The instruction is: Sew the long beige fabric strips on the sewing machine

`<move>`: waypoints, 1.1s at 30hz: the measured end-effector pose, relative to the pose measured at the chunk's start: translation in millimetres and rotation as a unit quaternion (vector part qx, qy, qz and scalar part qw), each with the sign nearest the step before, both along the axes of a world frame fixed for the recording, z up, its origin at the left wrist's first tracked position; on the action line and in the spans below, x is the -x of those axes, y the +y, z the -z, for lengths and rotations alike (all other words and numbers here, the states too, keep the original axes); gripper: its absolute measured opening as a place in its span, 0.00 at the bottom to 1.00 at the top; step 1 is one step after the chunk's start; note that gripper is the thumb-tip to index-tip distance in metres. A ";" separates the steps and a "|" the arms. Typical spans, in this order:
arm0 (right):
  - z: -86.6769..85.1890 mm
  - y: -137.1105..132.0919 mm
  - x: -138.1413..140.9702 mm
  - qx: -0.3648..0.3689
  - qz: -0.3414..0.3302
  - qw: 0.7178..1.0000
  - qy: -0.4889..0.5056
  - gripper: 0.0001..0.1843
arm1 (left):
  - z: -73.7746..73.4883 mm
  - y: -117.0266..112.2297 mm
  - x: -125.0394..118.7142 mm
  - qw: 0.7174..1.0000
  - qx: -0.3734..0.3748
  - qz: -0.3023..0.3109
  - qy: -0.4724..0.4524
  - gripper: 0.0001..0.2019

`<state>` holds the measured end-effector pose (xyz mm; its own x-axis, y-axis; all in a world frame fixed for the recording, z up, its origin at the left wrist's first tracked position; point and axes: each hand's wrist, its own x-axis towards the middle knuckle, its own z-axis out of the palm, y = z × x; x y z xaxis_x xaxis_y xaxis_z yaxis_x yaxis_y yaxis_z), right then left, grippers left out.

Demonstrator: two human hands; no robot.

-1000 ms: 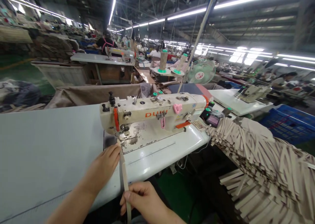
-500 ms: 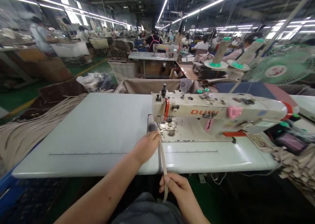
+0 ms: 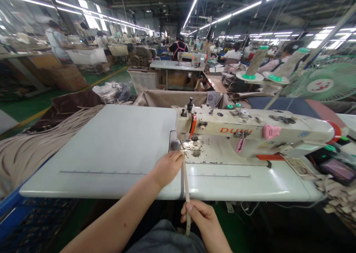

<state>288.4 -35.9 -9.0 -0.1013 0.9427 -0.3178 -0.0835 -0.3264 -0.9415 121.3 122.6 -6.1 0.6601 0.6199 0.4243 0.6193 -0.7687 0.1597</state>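
A cream sewing machine (image 3: 250, 129) stands on a white work table (image 3: 111, 153). A narrow beige fabric strip (image 3: 185, 186) runs from under the needle toward me, over the table's front edge. My left hand (image 3: 167, 167) rests on the table with its fingers curled against the strip just in front of the presser foot. Below the table edge my right hand (image 3: 201, 217) pinches the strip's lower part between thumb and fingers, and the end hangs beneath it.
A heap of beige strips (image 3: 33, 145) lies left of the table and another pile (image 3: 338, 197) at the right. Thread cones (image 3: 254, 62) and a green fan (image 3: 324, 84) stand behind the machine. Other people work at far tables (image 3: 178, 64).
The view has swung left since a second ago, then shifted slightly. Both hands stay on the strip, with the right hand a little lower in the picture.
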 end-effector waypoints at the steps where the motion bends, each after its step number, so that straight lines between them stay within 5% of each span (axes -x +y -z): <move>1: -0.1 0.1 0.5 0.001 -0.001 1.000 0.002 0.26 | -0.5 -0.1 0.4 1.000 0.003 0.007 0.003 0.08; 21: 3.5 2.8 5.5 0.000 -0.002 1.000 0.011 0.28 | -1.6 3.5 1.5 0.996 0.079 0.030 -0.035 0.11; 33: 3.4 1.3 1.1 -0.020 -0.018 0.999 0.039 0.23 | 1.6 -0.2 0.3 1.000 0.009 0.012 0.026 0.10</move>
<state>287.3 -34.6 -12.3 -0.1584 0.9496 -0.2705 -0.1451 -0.2934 -0.9449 121.1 122.4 -7.8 0.6958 0.6106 0.3782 0.6083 -0.7809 0.1417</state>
